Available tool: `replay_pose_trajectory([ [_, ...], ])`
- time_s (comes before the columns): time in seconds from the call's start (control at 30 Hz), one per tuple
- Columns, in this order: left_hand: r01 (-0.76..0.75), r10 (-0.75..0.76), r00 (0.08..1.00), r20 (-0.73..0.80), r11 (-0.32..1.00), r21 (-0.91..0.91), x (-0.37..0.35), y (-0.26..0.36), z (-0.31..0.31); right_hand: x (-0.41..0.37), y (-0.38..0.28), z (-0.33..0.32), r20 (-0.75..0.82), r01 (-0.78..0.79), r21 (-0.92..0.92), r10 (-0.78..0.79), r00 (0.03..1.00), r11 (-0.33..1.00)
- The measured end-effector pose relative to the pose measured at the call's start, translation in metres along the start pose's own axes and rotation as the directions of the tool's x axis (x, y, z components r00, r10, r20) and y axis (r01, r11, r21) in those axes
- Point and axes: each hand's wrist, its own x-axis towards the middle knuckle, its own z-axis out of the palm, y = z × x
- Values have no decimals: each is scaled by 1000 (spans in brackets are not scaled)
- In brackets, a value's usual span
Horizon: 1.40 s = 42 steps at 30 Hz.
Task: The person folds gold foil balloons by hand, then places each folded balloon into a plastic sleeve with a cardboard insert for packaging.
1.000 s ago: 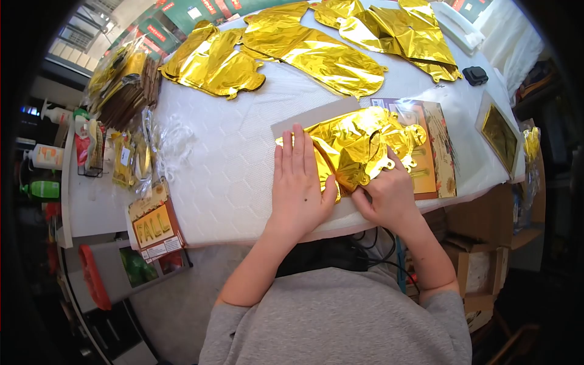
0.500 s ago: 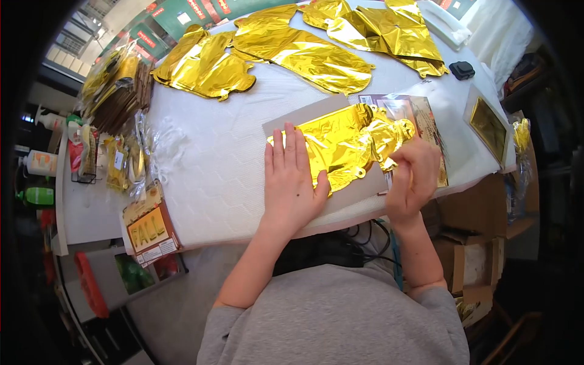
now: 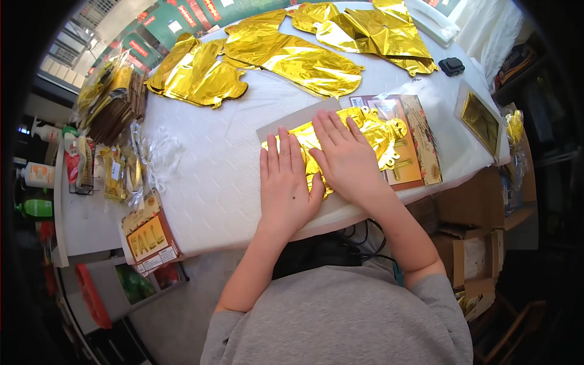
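My left hand [image 3: 285, 188] lies flat, fingers stretched, over the left end of a folded gold foil balloon [image 3: 382, 141]. Beside it my right hand [image 3: 347, 161] is also flat, palm down on the middle of the same foil. Both hands cover much of the balloon; its crumpled right end and small tabs show past my right hand. Under the foil is a piece of grey card [image 3: 286, 121], its upper left part showing. A printed package card [image 3: 420, 134] with a picture of gold letters lies beneath the right end.
Several larger gold foil balloons [image 3: 298, 58] lie along the far side of the white padded table [image 3: 207, 194]. A "FALL" package [image 3: 149, 237] rests at the front left corner, with stacked packets [image 3: 112, 100] behind. A black object [image 3: 451, 66] and a gold packet [image 3: 480, 120] are at right.
My right hand has let go of the foil's right end and moved left, flattening onto its middle. My left hand stays in place on the foil. The view has shifted slightly.
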Motion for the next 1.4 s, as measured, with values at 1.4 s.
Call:
replay_pose_trajectory([
  [1.4,-9,9,1000,0,1000,-21,-3,-6,2,-108,4,-47,-222,244,116,-214,951,963],
])
